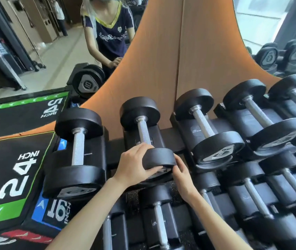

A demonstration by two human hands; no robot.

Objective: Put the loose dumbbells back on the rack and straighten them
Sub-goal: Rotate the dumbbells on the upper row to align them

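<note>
Fingers over dumbbell end, label half-hidden

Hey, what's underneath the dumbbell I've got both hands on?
Under the dumbbell sits a black rack cradle; a lower-row dumbbell lies below its near head. Your left hand and right hand cover where that head meets the cradle.

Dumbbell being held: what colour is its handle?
Silver; the handle shows best in the head view.
</note>
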